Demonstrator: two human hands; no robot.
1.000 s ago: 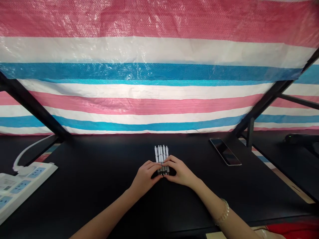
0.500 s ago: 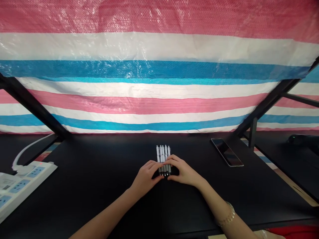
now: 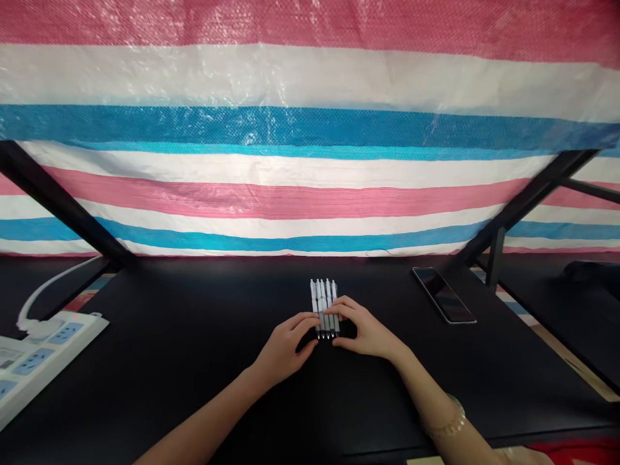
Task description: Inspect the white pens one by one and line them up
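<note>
Several white pens (image 3: 323, 298) lie side by side in a tight row on the black table (image 3: 194, 336), tips toward me. My left hand (image 3: 285, 345) touches the row's near left side with curled fingers. My right hand (image 3: 364, 330) presses against the row's near right side, fingers bent over the pen tips. Both hands squeeze the row between them. The near ends of the pens are partly hidden by my fingers.
A phone (image 3: 444, 303) lies face up at the right of the table. A white power strip (image 3: 33, 352) with a cable sits at the left edge. A striped red, white and blue tarp (image 3: 310, 161) hangs behind, with black diagonal frame bars (image 3: 62, 206) on both sides.
My hands and the pens stay together; the view has tilted slightly, so everything sits a little right and higher in the picture. My left fingers have slid slightly nearer the pen tips.
</note>
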